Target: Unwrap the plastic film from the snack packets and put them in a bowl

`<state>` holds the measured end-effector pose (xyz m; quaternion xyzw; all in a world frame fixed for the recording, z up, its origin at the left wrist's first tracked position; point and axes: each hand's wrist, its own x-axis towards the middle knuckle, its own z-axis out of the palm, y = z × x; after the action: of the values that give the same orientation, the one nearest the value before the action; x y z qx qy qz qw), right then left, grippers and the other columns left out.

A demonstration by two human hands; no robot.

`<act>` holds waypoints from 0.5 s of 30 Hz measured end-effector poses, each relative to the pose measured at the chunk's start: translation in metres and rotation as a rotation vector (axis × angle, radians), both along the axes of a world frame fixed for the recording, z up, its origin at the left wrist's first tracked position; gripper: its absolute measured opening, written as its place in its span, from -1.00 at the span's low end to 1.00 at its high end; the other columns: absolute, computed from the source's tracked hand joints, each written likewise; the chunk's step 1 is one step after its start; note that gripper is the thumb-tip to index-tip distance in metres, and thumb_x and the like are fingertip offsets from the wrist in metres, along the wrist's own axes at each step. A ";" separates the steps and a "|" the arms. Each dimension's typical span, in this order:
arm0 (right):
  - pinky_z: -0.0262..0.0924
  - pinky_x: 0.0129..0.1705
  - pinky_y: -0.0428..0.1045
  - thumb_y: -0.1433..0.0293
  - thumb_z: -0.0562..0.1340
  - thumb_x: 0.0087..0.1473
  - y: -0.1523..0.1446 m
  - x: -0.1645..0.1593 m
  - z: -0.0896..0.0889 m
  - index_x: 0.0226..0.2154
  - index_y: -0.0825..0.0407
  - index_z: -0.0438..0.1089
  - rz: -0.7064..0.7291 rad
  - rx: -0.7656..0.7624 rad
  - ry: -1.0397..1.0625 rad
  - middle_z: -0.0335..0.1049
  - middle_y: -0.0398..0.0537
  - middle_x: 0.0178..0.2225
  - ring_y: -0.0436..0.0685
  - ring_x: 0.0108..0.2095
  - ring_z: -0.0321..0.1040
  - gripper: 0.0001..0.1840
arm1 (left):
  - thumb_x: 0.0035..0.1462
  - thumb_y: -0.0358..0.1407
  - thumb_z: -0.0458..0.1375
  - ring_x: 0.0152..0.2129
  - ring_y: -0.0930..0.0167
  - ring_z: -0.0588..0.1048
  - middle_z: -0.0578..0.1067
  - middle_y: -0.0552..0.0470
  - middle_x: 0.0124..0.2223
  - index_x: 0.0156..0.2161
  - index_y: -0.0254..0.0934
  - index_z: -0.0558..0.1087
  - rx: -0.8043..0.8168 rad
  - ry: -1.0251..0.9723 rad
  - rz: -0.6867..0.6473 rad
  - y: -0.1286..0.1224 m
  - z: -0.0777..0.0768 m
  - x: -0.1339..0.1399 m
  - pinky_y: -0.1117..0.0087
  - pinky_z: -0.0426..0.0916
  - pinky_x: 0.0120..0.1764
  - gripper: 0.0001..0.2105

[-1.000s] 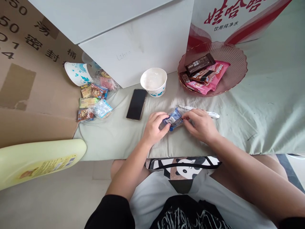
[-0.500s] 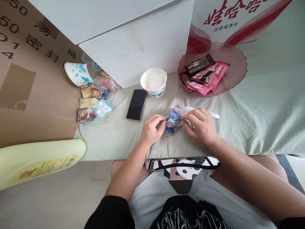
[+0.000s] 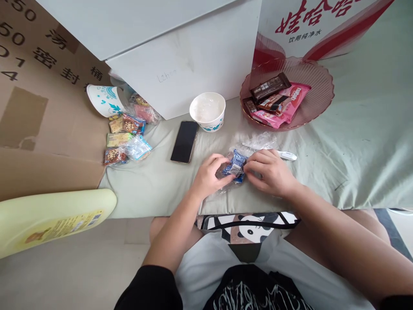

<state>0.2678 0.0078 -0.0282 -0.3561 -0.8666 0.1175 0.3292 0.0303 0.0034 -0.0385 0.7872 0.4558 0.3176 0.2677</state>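
Holding the blue packet from both sides, we have it on the near side of the paper cup, a little to the cup's right. Our left hand curves around the packet's left side, thumb and fingertips gripping it, and lies almost straight toward us from the cup. Our right hand has its fingertips closed on the packet's opposite edge, further right of the cup; we cannot tell how firmly. Both hands touch the packet, so neither is clearly nearer. Its longer axis seems to run away from us, passing right of the cup, though crumpled plastic and our fingers hide the outline. Clear film lies to the cup's right and nearer us, just beyond the right hand. A white handle shows past that hand, further right of the cup, while a black phone rests to the cup's near left.
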 end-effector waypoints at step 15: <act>0.33 -0.10 0.11 0.51 0.15 0.12 0.000 0.001 0.002 -0.22 -0.04 0.38 0.014 -0.123 0.111 0.49 0.05 -0.12 0.20 -0.15 0.45 -0.82 | 0.30 -0.24 0.12 -0.39 0.41 0.46 0.52 -0.04 -0.25 -0.33 -0.24 0.45 -0.078 -0.101 0.043 0.002 0.003 -0.001 0.38 0.34 -0.34 -0.82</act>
<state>0.2688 0.0080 -0.0262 -0.3624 -0.8407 0.1927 0.3533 0.0288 0.0051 -0.0355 0.7493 0.4705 0.3445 0.3139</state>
